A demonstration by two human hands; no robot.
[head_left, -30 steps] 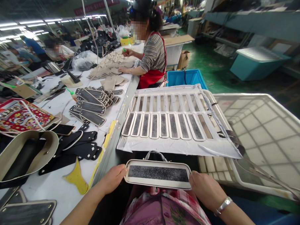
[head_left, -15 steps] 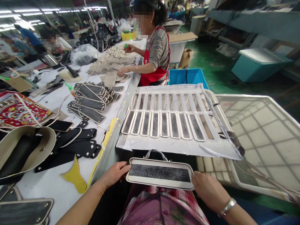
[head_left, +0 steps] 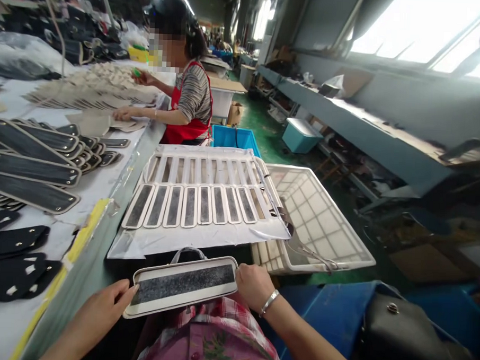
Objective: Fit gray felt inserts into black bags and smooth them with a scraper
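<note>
Over my lap is a handbag (head_left: pixel 185 285) with a long rectangular face turned up, cream with rounded corners and a dark speckled strip along it. A grey loop handle (head_left: pixel 188 250) shows at its far side. My left hand (head_left: pixel 105 304) is closed on the left end, thumb on the rim. At the right end my right hand (head_left: pixel 255 286) grips the corner, its fingers partly hidden. Just beyond lies a white cloth-covered slotted board (head_left: pixel 153 245). One row of cream-edged dark panels (head_left: pixel 190 207) rests on it. The bag's underside is hidden.
Stacked dark strips with cream edges (head_left: pixel 33 168) and black pieces (head_left: pixel 11 276) cover the left table (head_left: pixel 89 263). A co-worker in a red apron (head_left: pixel 188 130) handles beige pieces. A white crate (head_left: pixel 333 226) stands to the right, near a black bag (head_left: pixel 400 330) on blue material.
My view has swung right, bringing windows and a side bench into sight. The handbag is now tilted, its right end farther up in view. Both hands keep their hold.
</note>
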